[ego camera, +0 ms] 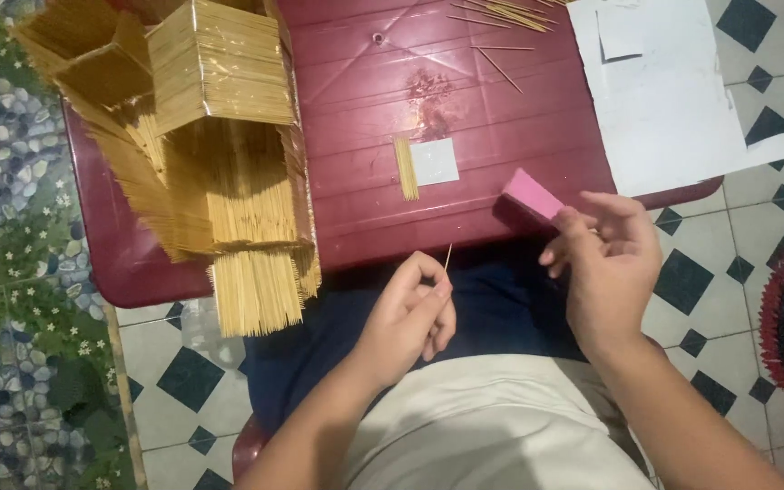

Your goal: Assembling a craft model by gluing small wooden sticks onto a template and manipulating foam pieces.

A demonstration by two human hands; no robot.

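My left hand (415,313) pinches a thin wooden stick (447,257) upright between thumb and fingers, just below the near edge of the dark red table (365,100). To its right, my right hand (605,259) holds a pink rectangular block (532,194) by one end, over the table's near edge. On the table between the hands' positions lie a small bundle of short sticks (406,168) and a small white square of paper (435,161) beside it.
A large model built of many wooden sticks (210,163) covers the table's left part and overhangs its near edge. Loose sticks (501,18) lie at the far edge. White paper sheets (664,91) cover the right side. A tiled floor surrounds the table.
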